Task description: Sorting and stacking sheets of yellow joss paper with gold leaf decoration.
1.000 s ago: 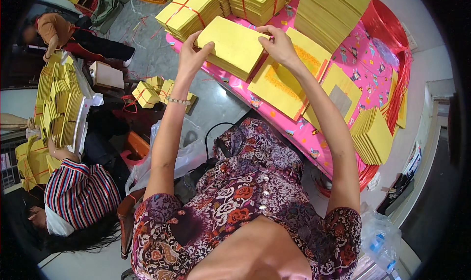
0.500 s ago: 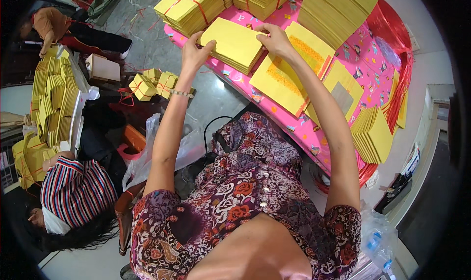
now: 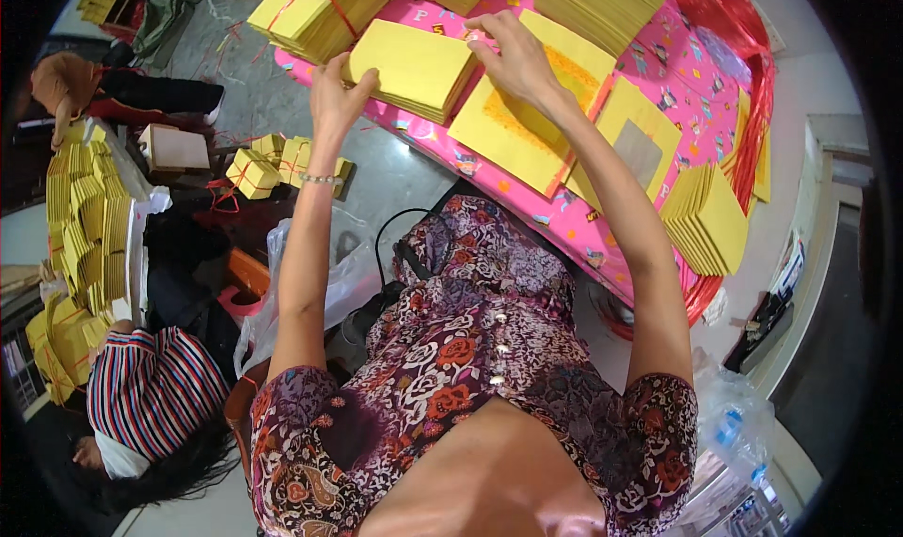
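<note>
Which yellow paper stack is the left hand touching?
The loose stack between the left hand and right hand. No string shows on it, unlike the red-tied bundle beyond.

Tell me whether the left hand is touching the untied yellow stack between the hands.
Touching. The head view shows the left hand at the left end of the untied yellow stack, its thumb overlapping the near edge.
</note>
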`<state>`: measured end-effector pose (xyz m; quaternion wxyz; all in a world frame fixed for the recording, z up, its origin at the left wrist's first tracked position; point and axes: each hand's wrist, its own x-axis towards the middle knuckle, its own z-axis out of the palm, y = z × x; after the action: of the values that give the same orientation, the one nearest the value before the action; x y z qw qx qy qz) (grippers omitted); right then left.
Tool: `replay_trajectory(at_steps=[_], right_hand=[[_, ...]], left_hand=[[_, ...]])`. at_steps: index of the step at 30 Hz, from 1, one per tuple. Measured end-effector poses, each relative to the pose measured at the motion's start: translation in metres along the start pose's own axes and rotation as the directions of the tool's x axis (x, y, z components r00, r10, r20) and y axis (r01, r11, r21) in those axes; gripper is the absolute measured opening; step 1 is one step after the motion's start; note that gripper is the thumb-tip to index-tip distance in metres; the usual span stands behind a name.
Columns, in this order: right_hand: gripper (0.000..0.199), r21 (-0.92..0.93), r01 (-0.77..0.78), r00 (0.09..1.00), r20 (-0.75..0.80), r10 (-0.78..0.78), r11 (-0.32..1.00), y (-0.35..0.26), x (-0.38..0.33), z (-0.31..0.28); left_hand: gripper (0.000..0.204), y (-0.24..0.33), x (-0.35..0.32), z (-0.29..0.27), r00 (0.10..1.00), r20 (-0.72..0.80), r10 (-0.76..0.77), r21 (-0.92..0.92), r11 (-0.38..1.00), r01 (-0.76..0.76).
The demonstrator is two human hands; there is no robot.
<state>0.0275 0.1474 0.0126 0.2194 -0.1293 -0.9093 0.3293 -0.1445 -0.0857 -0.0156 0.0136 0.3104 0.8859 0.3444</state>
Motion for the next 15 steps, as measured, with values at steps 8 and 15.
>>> replay_trajectory(at_steps=[8,15], right_hand=[[0.046,-0.184,0.103,0.989,0.12,-0.082,0.977,-0.021,-0.115,-0.064],[0.063,-0.34,0.133,0.989,0.112,-0.1,0.931,-0.034,-0.176,-0.055]], left_hand=[[0.055,0.029,-0.019,-0.017,0.943,-0.254,0.214,0.212,0.964,-0.162],[0.042,0.094,-0.062,-0.007,0.839,0.01,0.544,-0.081,0.837,-0.541]])
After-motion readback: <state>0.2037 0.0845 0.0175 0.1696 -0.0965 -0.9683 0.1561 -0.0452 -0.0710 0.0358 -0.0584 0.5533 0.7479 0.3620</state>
